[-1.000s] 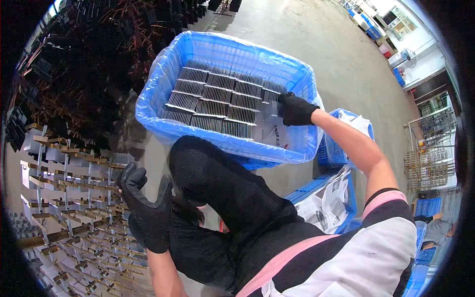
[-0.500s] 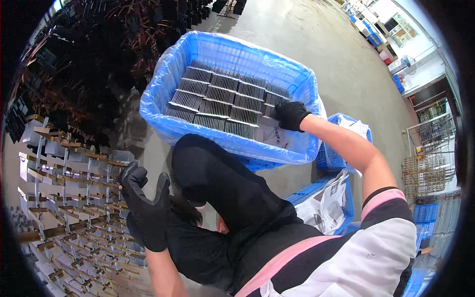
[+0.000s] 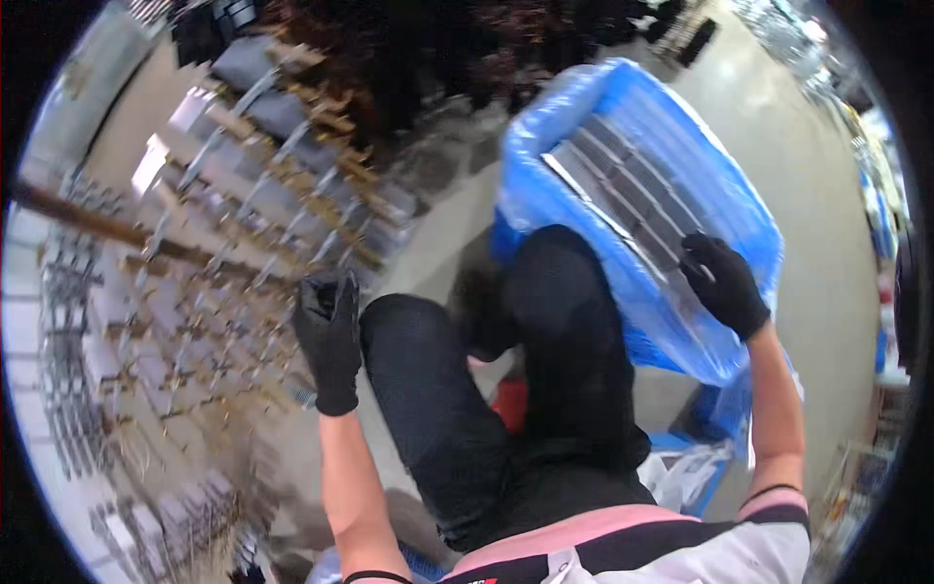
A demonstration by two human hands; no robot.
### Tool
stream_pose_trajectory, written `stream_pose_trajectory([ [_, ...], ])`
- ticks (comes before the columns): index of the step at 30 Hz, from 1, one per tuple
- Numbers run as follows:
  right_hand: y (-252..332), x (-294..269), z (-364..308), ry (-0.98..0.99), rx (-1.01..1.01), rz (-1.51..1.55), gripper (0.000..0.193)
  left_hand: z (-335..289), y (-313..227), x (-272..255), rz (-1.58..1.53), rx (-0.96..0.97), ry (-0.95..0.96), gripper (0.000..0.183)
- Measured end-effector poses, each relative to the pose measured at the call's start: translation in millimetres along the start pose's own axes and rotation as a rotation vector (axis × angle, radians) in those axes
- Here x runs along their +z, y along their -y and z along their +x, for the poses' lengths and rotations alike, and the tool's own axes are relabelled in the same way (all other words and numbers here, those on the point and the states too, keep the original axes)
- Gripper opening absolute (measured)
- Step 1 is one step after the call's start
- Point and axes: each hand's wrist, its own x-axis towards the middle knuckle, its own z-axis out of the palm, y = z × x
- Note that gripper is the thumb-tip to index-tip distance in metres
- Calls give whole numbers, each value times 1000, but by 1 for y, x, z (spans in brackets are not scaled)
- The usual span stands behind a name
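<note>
My right hand (image 3: 722, 284), in a black glove, is over the near right part of a blue crate (image 3: 725, 146) lined with clear plastic. Its fingers are slightly apart, close to the rows of dark finned heat sinks (image 3: 637, 190) packed inside. I see nothing held in it. On the other side, my left hand (image 3: 328, 336), also in a black glove, is raised beside a hanging rack (image 3: 233, 282) with brass-coloured clips and pale metal parts. Thumb and bent fingers stand apart with no object visible between them. Motion blur softens the picture.
Dark parts (image 3: 428, 58) hang in a dense cluster beyond my knees. A smaller blue crate (image 3: 715, 482) with paper or plastic in it stands by my right thigh. A red thing (image 3: 510, 404) shows between my legs. Equipment lines the far right.
My view has swung left, so the crate now appears farther right and the rack nearer the middle. My right hand has drawn back a little from the heat sinks. My left stays near the rack.
</note>
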Motion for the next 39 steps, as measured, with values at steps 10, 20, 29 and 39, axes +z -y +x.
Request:
stream_pose_trajectory([
  [10, 90, 48, 56, -10, -138, 174, 39, 16, 126, 83, -619, -577, 367, 29],
  [20, 94, 62, 61, -13, -145, 232, 43, 119, 219, 170, 394, -66, 174, 58],
  [29, 93, 58, 65, 42, -37, 193, 47, 134, 185, 199, 346, -448, -50, 78],
  [39, 94, 61, 64, 32, -28, 209, 45, 125, 194, 220, 663, -507, -146, 91],
])
